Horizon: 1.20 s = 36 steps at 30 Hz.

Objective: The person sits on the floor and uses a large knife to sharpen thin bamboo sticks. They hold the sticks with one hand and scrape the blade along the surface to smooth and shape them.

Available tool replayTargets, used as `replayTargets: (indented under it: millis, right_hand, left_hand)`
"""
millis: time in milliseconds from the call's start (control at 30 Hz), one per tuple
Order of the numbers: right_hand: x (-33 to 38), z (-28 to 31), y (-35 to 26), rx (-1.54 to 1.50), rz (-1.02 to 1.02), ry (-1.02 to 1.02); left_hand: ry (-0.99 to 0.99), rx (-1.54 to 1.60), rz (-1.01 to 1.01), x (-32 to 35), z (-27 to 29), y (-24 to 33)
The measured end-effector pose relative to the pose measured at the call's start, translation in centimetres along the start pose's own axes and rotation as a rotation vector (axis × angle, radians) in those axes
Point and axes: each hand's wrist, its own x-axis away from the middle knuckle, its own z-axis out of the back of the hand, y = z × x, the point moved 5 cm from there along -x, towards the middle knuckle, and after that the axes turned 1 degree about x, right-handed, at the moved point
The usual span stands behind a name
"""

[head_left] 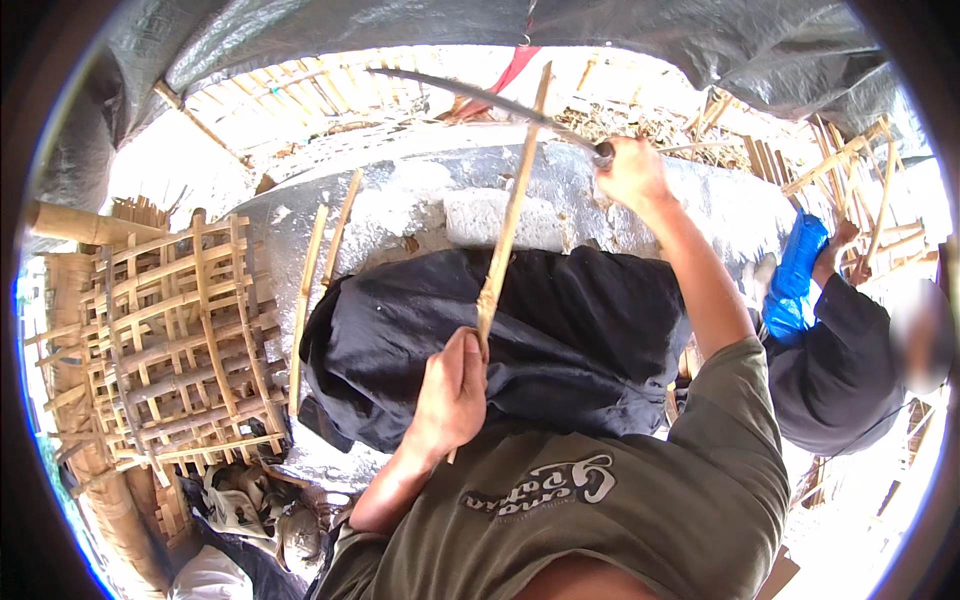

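A split bamboo strip (pixel 510 222) rises at a slant over my lap, its lower part in my left hand (pixel 452 392), whose fingers are closed round it. My right hand (pixel 634 174), farther off and to the right, grips the dark handle of a long curved knife (pixel 470 92). The blade stretches leftward and crosses the strip near its upper end; whether the two touch I cannot tell. Black cloth (pixel 500 325) covers my legs beneath the strip. Two more bamboo strips, one long (pixel 307 310) and one shorter (pixel 342 228), lie to the left of my lap.
A woven bamboo lattice (pixel 190 340) stands at the left beside a thick bamboo pole (pixel 90 222). Beyond my knees lies a pale block (pixel 505 218) on grey sheeting. Another person (pixel 835 370) sits at the right near a blue plastic bag (pixel 797 270). Dark tarpaulin (pixel 450 30) hangs overhead.
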Motion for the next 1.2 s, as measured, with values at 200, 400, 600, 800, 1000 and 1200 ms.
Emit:
replayTargets:
  millis: [200,400,600,800,1000,1200]
  right_hand:
    - [1.3,-0.8,-4.3,0.025,0.202,-0.008]
    - [-4.5,-0.2,-1.1,0.004,-0.04,-0.006]
    - [-6.6,-1.3,-3.6,0.076,0.089,-0.034]
    - [-16.7,-3.4,4.7,-0.047,-0.313,0.009]
    - [-17.8,-7.3,12.4,-0.142,-0.515,-0.176]
    - [-14.5,-5.4,12.0,0.093,-0.448,-0.147]
  left_hand:
    - [0.01,-0.1,-0.015,-1.5,0.0,-0.2]
    - [0.009,-0.087,-0.079,-1.3,0.9,0.6]
    - [0.001,0.001,0.057,-2.1,2.3,-0.1]
    - [0.105,0.1,0.137,-3.3,4.6,-3.1]
    - [0.184,0.213,0.246,-3.6,6.2,-3.6]
    - [0.277,0.015,0.088,-3.9,6.4,-4.3]
